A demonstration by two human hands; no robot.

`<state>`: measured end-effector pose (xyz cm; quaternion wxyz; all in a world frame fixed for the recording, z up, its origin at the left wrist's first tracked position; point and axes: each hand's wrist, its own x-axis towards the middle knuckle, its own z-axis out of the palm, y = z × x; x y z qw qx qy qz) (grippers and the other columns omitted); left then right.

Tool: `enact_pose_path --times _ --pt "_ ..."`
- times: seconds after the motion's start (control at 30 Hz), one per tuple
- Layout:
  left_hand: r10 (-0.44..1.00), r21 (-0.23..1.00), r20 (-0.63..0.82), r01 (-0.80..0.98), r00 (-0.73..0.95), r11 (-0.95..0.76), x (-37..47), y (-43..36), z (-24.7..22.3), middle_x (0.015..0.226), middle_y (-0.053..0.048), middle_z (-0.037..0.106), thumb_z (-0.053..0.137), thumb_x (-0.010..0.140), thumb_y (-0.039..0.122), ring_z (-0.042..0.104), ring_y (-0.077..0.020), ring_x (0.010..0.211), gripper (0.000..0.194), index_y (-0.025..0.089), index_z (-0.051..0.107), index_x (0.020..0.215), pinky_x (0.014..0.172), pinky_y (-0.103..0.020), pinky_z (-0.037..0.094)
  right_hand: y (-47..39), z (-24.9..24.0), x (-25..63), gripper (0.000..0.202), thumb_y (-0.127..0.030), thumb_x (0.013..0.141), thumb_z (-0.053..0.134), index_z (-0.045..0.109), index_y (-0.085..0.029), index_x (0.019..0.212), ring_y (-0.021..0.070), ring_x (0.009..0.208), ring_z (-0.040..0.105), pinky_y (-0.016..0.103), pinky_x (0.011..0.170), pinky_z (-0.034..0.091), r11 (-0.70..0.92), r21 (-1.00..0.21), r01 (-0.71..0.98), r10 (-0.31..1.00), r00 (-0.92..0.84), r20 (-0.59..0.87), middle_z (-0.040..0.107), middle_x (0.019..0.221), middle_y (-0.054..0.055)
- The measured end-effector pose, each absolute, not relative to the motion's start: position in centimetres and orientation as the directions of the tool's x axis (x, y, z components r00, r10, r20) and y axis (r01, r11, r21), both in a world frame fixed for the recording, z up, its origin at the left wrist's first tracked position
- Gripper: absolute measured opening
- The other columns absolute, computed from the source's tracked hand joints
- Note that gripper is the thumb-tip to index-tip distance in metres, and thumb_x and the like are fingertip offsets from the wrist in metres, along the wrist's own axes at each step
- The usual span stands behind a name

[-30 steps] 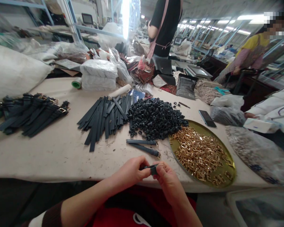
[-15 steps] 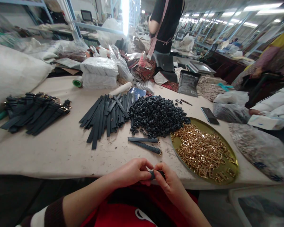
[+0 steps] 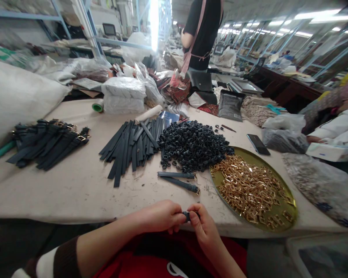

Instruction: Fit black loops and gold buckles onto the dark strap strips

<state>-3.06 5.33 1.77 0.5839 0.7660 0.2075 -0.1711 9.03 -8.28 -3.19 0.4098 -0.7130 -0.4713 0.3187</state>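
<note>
Close to the table's front edge, my left hand [image 3: 169,217] and my right hand [image 3: 201,224] pinch a short dark leather strap [image 3: 186,216] between them. Most of that strap is hidden by my fingers. Just beyond them lie two dark buckled straps [image 3: 176,175] with gold buckles at their right ends. Farther back is a heap of small dark leather loops [image 3: 191,144]. To its left, flat dark strips [image 3: 127,148] are fanned out in a pile. Right of my hands, a round gold tray [image 3: 291,222] holds many gold buckles [image 3: 249,189].
Finished-looking buckled straps [image 3: 50,143] are stacked at far left beside a white sack [image 3: 20,92]. A phone [image 3: 258,144] lies behind the tray, and a plastic bag [image 3: 321,185] to its right. Wrapped bundles [image 3: 124,94] line the back. A person in black [image 3: 203,38] stands beyond.
My hands still grip the dark strap; the left fingers have closed more tightly around it. The whole view has shifted slightly, so the table sits a little lower.
</note>
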Motion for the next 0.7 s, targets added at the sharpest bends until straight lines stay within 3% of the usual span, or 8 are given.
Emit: enact_pose_path --times 0.3,0.4,0.47,0.57,0.63,0.7 --pt "0.184 0.825 -0.448 0.484 0.875 -0.292 -2.2 4.9 0.7 0.048 0.004 0.050 0.036 0.078 0.032 0.047 -0.0091 0.042 0.030 0.016 0.055 0.061 0.042 -0.018 0.034 -7.8 -3.2 8.9 0.025 -0.040 0.087 0.030 0.046 -0.020 0.089 0.0138 0.070 0.053 0.026 0.064 0.042 -0.213 -0.862 0.460 0.933 0.358 -0.039 0.054 0.076 0.002" --pt "0.197 0.806 -0.408 0.453 0.891 -0.380 -1.7 5.5 0.5 0.050 0.002 0.054 0.037 0.079 0.031 0.050 -0.0100 0.045 0.031 0.016 0.059 0.063 0.043 -0.018 0.034 -6.5 -3.1 9.2 0.029 -0.040 0.088 0.026 0.045 -0.020 0.093 0.0132 0.061 0.051 0.025 0.057 0.042 -0.236 -0.874 0.425 0.917 0.395 -0.056 0.052 0.068 0.000" --pt "0.276 0.719 -0.303 0.409 0.912 -0.562 -1.2 6.5 0.6 0.056 0.001 0.059 0.038 0.081 0.032 0.053 -0.0113 0.050 0.032 0.018 0.062 0.066 0.046 -0.019 0.035 -4.9 -2.9 9.9 0.029 -0.039 0.088 0.025 0.046 -0.019 0.092 0.0141 0.060 0.051 0.026 0.056 0.040 -0.262 -0.827 0.498 0.900 0.434 -0.023 0.052 0.066 0.000" --pt "0.452 0.450 -0.092 0.442 0.887 -0.776 -0.4 9.0 0.9 0.071 -0.002 0.064 0.045 0.081 0.039 0.058 -0.0153 0.065 0.028 0.020 0.065 0.076 0.055 -0.022 0.038 -2.3 -2.8 11.5 0.028 -0.036 0.087 0.032 0.052 -0.018 0.080 0.0190 0.073 0.052 0.032 0.067 0.040 -0.264 -0.603 0.752 0.892 0.429 0.145 0.056 0.074 0.005" --pt "0.540 0.317 -0.004 0.513 0.842 -0.797 -0.2 11.7 1.1 0.082 -0.004 0.063 0.047 0.081 0.038 0.058 -0.0181 0.076 0.024 0.021 0.064 0.084 0.062 -0.024 0.040 -1.1 -3.1 12.4 0.026 -0.033 0.086 0.035 0.054 -0.018 0.079 0.0215 0.081 0.051 0.035 0.074 0.039 -0.243 -0.476 0.845 0.887 0.392 0.243 0.058 0.082 0.007" --pt "0.621 0.221 0.067 0.595 0.781 -0.773 -0.2 15.1 1.4 0.095 -0.008 0.060 0.043 0.083 0.027 0.056 -0.0203 0.085 0.022 0.020 0.061 0.094 0.067 -0.027 0.040 -0.5 -3.6 12.7 0.023 -0.032 0.086 0.037 0.055 -0.017 0.085 0.0220 0.087 0.051 0.037 0.078 0.039 -0.225 -0.447 0.866 0.869 0.386 0.309 0.059 0.090 0.008"
